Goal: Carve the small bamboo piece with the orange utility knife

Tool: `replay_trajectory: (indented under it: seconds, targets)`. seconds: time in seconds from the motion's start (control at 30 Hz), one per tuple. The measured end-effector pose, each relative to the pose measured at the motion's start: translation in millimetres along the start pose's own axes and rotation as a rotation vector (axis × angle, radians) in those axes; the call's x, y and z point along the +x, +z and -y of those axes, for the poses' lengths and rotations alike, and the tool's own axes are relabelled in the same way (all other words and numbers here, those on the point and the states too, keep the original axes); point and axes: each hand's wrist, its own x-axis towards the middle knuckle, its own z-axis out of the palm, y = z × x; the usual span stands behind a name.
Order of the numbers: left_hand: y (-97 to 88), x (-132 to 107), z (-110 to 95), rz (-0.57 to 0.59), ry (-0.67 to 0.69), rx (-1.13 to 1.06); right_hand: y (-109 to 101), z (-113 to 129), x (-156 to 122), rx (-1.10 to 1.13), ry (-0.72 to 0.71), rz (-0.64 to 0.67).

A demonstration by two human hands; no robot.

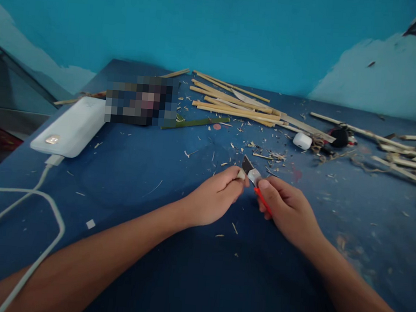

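Note:
Over the middle of the blue table, my right hand is closed around the red handle of a utility knife. Its dark blade points up and to the left, against or very close to a short pale piece of wood. That piece is pinched between the thumb and fingers of my left hand, which hide most of it. Pale shavings lie scattered on the table just beyond both hands.
Thin bamboo sticks and a green bamboo strip lie at the back. More sticks are at the right, near a white earbud case. At the left sits a white power bank; its cable crosses my left forearm.

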Motion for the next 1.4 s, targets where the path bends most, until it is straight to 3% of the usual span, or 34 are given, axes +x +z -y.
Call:
replay_trajectory:
  seconds: [0.7,1.03,1.23,1.4]
  targets:
    - [3.6,0,9,-0.022,0.125,0.006,-3,-7,-1,-0.017,-0.083,0.154]
    - [3.9,0,4,-0.094,0.082,0.059,2,2,-6,-0.09,-0.077,0.029]
    - [12.9,-5,1,-0.228,0.072,0.376,9,7,-7,-0.058,-0.071,-0.143]
    - [13.6,-6,1,-0.209,0.046,0.242,9,7,-5,0.036,-0.063,-0.177]
